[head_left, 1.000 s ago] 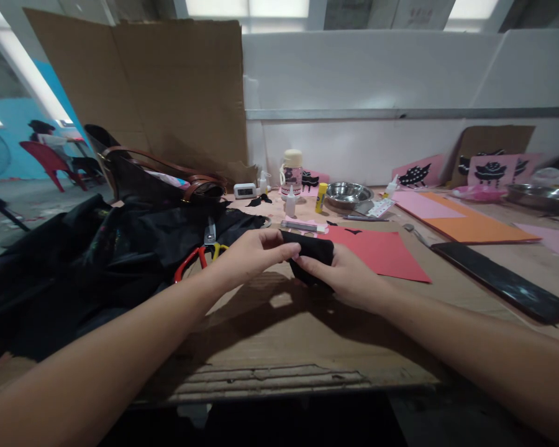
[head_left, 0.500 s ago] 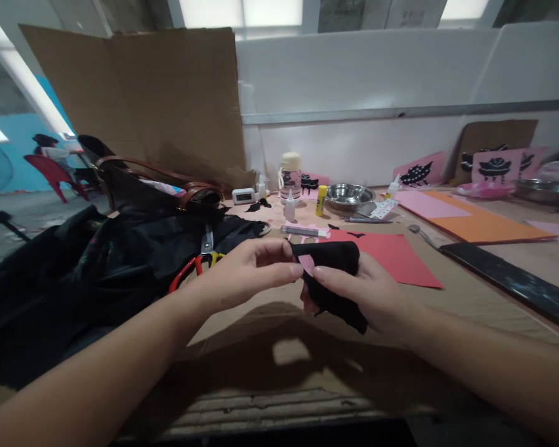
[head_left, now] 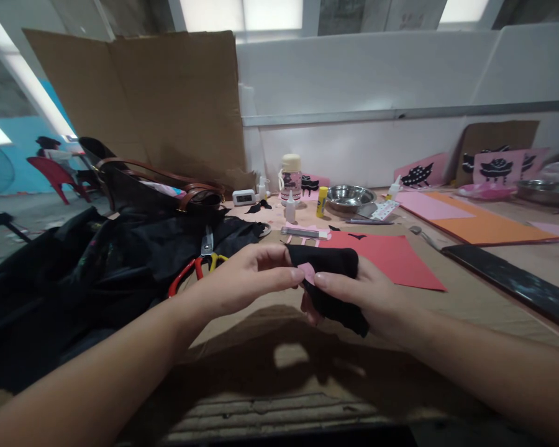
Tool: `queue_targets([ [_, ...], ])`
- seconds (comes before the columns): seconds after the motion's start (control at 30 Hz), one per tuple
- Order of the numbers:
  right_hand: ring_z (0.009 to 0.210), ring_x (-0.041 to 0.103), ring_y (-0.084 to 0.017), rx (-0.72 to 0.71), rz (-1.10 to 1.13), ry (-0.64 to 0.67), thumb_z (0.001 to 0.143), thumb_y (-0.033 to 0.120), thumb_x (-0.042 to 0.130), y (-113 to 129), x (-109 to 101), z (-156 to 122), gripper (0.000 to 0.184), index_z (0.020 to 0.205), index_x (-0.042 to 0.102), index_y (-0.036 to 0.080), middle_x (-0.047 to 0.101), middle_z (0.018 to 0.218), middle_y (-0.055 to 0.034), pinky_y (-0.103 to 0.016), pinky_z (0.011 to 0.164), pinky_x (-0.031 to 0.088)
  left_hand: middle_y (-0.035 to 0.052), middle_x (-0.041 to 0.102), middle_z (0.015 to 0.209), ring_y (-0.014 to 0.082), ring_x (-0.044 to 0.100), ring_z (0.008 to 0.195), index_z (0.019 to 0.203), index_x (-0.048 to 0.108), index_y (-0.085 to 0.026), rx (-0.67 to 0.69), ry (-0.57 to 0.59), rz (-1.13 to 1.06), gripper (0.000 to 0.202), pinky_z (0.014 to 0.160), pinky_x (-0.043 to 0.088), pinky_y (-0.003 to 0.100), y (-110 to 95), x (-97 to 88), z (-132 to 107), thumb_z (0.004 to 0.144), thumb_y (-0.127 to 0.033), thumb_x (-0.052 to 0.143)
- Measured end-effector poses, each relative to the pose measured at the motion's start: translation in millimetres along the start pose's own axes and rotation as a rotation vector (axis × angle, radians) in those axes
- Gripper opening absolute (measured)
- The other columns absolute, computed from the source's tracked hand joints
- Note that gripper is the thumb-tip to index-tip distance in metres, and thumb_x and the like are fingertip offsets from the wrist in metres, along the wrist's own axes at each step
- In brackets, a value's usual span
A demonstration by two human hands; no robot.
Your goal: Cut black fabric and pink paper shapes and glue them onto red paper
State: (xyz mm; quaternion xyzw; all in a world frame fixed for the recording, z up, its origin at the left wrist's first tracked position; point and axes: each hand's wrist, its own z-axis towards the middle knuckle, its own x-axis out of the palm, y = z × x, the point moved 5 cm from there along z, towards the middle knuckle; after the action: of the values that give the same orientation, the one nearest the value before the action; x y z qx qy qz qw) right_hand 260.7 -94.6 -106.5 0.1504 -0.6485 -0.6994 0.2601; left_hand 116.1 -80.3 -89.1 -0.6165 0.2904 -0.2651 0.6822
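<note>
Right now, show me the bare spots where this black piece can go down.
Bare cardboard lies between the held black piece and the near edge; another strip between the red sheet and the black bar. Crowded: black cloth and scissors on the left, bottles and steel bowl at the back.

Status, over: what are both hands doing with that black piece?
Right hand grips black piece. Left hand pinches its edge beside a pink scrap. Nothing in between; scissors lie off to the left.
</note>
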Motion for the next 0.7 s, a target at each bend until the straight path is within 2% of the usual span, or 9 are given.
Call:
queue_targets([
  [0.3, 0.065, 0.068, -0.01, -0.003, -0.044, 0.004, 0.092, 0.044, 0.073, 1, 1, 0, 0.029, 0.088, 0.067, 0.016, 0.07, 0.072, -0.0005, -0.016, 0.056, 0.053, 0.0, 0.077, 0.087, 0.0181, 0.072, 0.086, 0.096, 0.074, -0.021, 0.049, -0.026, 0.022, 0.015, 0.092, 0.053, 0.032, -2, -2.4, 1, 0.09, -0.035, 0.071],
  [0.53, 0.064, 0.066, -0.01, 0.014, -0.066, -0.018, 0.091, 0.047, 0.073, 3, 3, 2, 0.031, 0.09, 0.066, 0.017, 0.069, 0.071, 0.0008, -0.017, 0.057, 0.052, 0.0057, 0.077, 0.104, 0.0252, 0.07, 0.102, 0.099, 0.073, -0.018, 0.048, -0.075, 0.055, 0.023, 0.096, 0.051, 0.036, 2, -8.8, 2, 0.082, -0.033, 0.075],
  [0.7, 0.065, 0.064, -0.011, 0.04, -0.164, -0.081, 0.09, 0.049, 0.072, -3, -5, 4, 0.032, 0.092, 0.066, 0.017, 0.067, 0.073, 0.0011, -0.018, 0.054, 0.05, 0.0049, 0.076, 0.1, 0.0222, 0.069, 0.098, 0.101, 0.071, -0.017, 0.031, -0.167, 0.153, 0.027, 0.091, 0.052, 0.032, 4, -10.3, 4, 0.087, -0.041, 0.072],
])
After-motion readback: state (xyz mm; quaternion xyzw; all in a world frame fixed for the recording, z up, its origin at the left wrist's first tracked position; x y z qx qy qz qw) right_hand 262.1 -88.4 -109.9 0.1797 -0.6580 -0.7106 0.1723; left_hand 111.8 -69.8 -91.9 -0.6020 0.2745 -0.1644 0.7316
